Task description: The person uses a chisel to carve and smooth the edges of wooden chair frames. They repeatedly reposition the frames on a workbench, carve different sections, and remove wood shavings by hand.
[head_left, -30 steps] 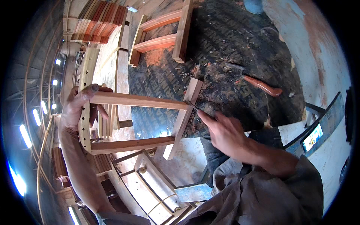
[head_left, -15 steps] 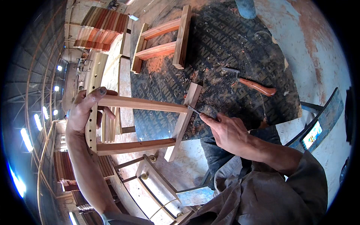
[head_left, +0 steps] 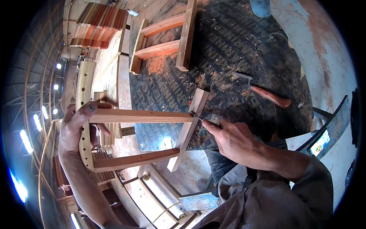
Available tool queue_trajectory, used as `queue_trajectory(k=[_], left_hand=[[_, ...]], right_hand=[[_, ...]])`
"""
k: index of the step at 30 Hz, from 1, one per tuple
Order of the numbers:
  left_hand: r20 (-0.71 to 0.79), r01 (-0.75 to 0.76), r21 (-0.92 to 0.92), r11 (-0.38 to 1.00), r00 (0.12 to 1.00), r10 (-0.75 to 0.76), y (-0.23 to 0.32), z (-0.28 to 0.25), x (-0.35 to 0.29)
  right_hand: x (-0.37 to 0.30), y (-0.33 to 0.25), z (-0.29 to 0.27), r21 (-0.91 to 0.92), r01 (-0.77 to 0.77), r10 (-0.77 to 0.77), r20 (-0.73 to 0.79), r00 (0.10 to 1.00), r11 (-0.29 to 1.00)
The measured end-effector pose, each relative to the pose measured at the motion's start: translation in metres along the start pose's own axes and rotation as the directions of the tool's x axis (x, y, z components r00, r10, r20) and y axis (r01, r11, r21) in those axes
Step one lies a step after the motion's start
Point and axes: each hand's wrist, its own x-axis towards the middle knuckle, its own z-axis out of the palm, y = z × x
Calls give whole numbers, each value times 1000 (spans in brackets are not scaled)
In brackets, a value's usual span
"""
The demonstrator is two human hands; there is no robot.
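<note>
My left hand [head_left: 78, 128] is closed around a wooden frame, where a pale rail with a row of round holes [head_left: 83, 88] meets a crosspiece [head_left: 141, 116]. A second crosspiece [head_left: 137, 159] runs nearer to me. Both crosspieces end at a plain wooden bar [head_left: 186, 133], whose far end lies over the dark table board. My right hand [head_left: 234, 139] grips a thin dark metal tool [head_left: 196, 115], index finger stretched along it. Its tip touches the joint of the far crosspiece and the bar. The tool's handle is hidden in my palm.
On the dark printed board [head_left: 225, 45] lie a similar wooden frame [head_left: 185, 42], a wooden-handled tool with a bent metal shank [head_left: 270, 96], and wood dust. A blue-grey container [head_left: 260, 7] stands at the far edge. Stacked slats [head_left: 97, 24] are at far left, a lit phone [head_left: 319, 143] at right.
The frame's holed rail has shifted left and tilted slightly. The tool tip stays at the same joint, at a slightly different angle. The whole view has shifted a little. Both hands keep their grip.
</note>
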Motion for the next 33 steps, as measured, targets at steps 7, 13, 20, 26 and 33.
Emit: queue_trajectory(k=[7,13,20,26,33], left_hand=[[7,21,-7,1000,1000,-21,3,1,1],[-177,15,65,998,984,-3,-4,9,-2],[-98,-18,11,1000,995,19,17,11,-12],[158,-317,256,913,946,284,30,2,-2],[215,-547,330,769,837,504,-8,-20,8]], right_hand=[[-2,-2,-3,24,39,-39,2,999,999],[0,0,7,-12,10,-9,6,1000,1000],[-6,7,5,72,-3,5,-22,1000,997],[-24,36,-33,-5,96,-95,32,995,995],[-28,33,-68,-160,176,-150,161,976,971]])
